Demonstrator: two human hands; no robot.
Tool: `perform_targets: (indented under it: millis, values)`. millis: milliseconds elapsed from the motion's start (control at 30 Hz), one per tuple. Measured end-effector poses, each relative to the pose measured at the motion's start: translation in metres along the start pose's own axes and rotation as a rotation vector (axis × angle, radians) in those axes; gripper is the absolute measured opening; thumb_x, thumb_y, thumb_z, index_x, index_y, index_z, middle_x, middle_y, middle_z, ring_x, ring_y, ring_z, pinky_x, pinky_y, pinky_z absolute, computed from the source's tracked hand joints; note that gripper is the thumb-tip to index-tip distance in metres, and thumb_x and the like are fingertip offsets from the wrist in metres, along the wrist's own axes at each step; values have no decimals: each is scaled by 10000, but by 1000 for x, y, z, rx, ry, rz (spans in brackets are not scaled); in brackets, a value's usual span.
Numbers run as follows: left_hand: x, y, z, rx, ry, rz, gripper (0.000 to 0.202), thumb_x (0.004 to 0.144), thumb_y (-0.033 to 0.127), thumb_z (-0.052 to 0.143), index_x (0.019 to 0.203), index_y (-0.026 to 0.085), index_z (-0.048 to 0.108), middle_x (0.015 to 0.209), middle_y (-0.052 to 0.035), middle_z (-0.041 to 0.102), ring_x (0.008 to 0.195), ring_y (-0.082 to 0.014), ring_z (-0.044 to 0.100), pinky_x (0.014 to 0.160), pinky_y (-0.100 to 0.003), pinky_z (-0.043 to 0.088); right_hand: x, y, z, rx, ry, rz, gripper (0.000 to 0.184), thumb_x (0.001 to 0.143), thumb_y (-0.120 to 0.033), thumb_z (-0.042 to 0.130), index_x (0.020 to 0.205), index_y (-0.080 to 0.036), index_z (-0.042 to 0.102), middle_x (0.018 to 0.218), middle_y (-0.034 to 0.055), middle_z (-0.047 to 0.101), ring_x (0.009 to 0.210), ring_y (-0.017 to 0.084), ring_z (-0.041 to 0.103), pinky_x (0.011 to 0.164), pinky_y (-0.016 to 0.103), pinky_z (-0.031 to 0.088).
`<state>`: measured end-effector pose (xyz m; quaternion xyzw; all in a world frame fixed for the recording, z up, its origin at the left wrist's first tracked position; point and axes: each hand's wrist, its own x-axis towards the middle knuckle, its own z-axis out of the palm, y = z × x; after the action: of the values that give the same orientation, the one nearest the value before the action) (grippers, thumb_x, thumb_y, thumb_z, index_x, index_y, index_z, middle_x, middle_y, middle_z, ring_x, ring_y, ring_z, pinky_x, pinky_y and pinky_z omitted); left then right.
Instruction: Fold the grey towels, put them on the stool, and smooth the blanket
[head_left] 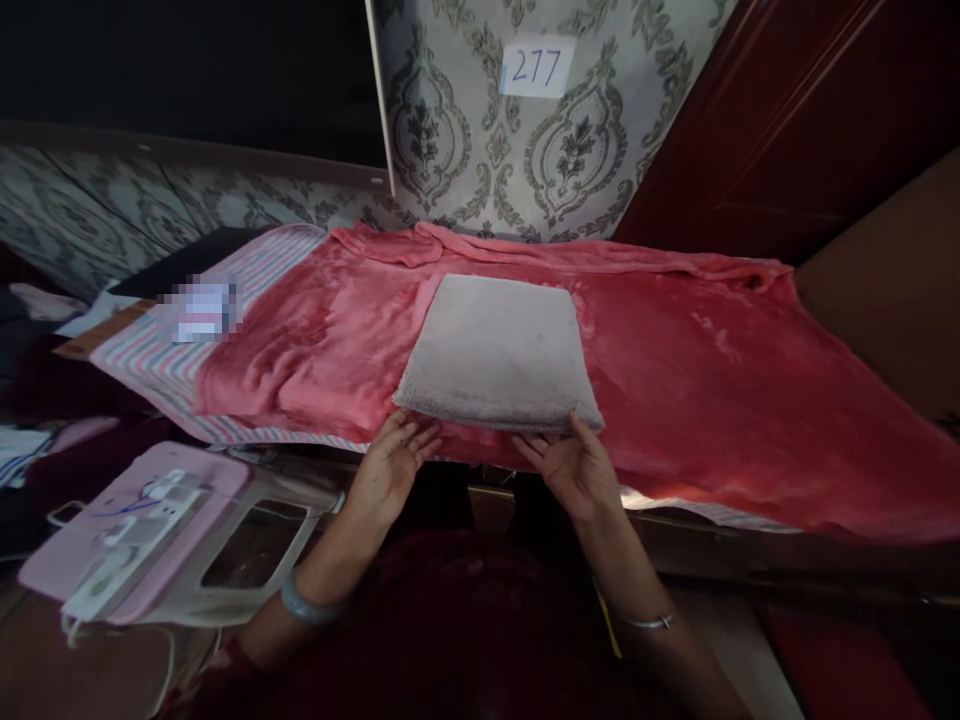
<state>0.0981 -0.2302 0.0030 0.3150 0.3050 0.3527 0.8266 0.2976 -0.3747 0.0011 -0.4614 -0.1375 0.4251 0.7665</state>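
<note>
A folded grey towel (499, 350) lies flat on a pink fleece blanket (712, 370) that covers the table. My left hand (391, 462) rests at the towel's near left corner, fingers spread and touching its edge. My right hand (574, 465) is at the near right edge, fingers stretched out against the towel, thumb by its corner. Neither hand grips anything. A bangle sits on each wrist.
A striped cloth (161, 365) shows under the blanket at the left. A pink stool with a white power strip (139, 535) stands lower left. Patterned wallpaper with a paper tag "277" (536, 66) is behind; a dark red door (802, 110) is at right.
</note>
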Motion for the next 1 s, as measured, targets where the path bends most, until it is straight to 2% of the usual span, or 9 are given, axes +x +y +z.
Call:
perform_targets:
  millis: [67,133,300,467,600,700,767,900,1000]
  values:
    - [0,0,0,6,-27,14,288,715,226,757,985,220,658,1034,-67,712,1082,-300,677,1040,-481,482,2,3,5,-28,-30,5,551,855,-643,642,1260,-284,536,1341,113,617,1262,328,585,1018,568,531]
    - [0,0,0,20,-34,8,291,725,234,747,1002,222,657,1052,-75,711,1095,-307,674,1033,-480,485,4,6,10,21,-3,30,564,825,-608,695,1254,-280,531,1336,109,621,1205,321,621,989,548,553]
    - [-4,-1,3,33,0,-37,454,708,223,756,1134,234,599,1079,-80,711,1103,-279,681,1056,-465,471,12,8,24,197,154,101,458,728,-363,793,1109,-275,555,1161,38,698,982,253,703,890,479,612]
    - [-1,0,15,-50,-14,-114,265,731,280,742,930,170,605,1147,-175,707,1143,-333,672,1081,-496,475,15,0,33,288,199,112,366,720,-231,744,1047,-260,584,1021,18,732,879,219,710,815,429,636]
    - [9,14,28,-179,-29,-48,223,745,330,713,894,189,623,1092,-144,719,1152,-338,663,1093,-544,476,14,-9,37,329,184,118,333,717,-211,760,1012,-258,613,968,16,743,860,223,718,783,406,641]
    - [16,26,30,-296,-57,3,316,776,442,687,960,189,643,1145,-152,715,1187,-354,645,1085,-587,478,13,-8,35,360,158,87,332,727,-222,780,1021,-250,627,996,32,752,860,228,726,747,385,641]
    - [21,31,24,-328,-70,-42,405,814,506,639,1051,179,653,1182,-172,710,1196,-365,639,1067,-614,483,14,-3,30,376,145,84,337,725,-215,794,1017,-247,628,1001,31,755,847,231,731,730,383,642]
    - [37,40,13,-280,-151,-167,500,871,520,576,1247,193,622,1192,-172,723,1188,-365,648,1041,-610,496,15,5,21,417,164,137,357,695,-179,822,989,-245,629,950,18,756,793,229,736,704,378,645]
    - [53,50,17,-257,-199,-190,498,911,496,534,1303,195,597,1141,-162,747,1131,-352,682,996,-573,535,14,2,22,414,147,142,367,702,-201,831,1010,-244,635,961,26,760,826,239,743,722,387,643]
